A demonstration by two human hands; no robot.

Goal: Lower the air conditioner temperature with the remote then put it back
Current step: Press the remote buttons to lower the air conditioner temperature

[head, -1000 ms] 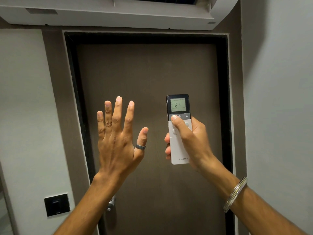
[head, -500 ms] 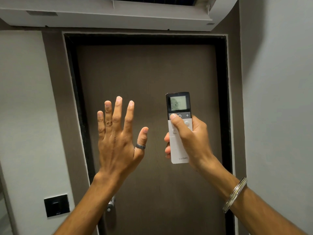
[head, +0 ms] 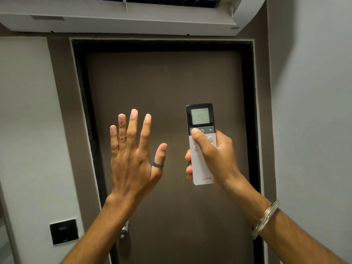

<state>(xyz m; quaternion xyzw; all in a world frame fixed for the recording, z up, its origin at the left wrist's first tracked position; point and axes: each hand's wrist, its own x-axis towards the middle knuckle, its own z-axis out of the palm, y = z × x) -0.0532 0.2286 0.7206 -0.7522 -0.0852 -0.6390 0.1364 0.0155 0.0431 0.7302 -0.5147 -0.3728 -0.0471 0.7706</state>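
My right hand (head: 213,159) grips a white remote (head: 202,168) upright in front of the door, pointing up toward the white air conditioner (head: 133,18) mounted above. The remote's black top holds a lit screen that reads 20. My thumb presses the leftmost button on the grey strip just under the screen, beside the power and plus buttons. My left hand (head: 133,155) is raised to the left of the remote, palm away from me, fingers spread, a dark ring on the thumb, holding nothing.
A dark brown door (head: 167,84) in a black frame fills the middle, its metal handle (head: 124,230) low behind my left forearm. A black wall switch (head: 63,231) sits low on the left wall. A grey wall closes in on the right.
The remote's screen has gone from 21 to 20 while my thumb stayed on the left button. Both hands have kept their places.
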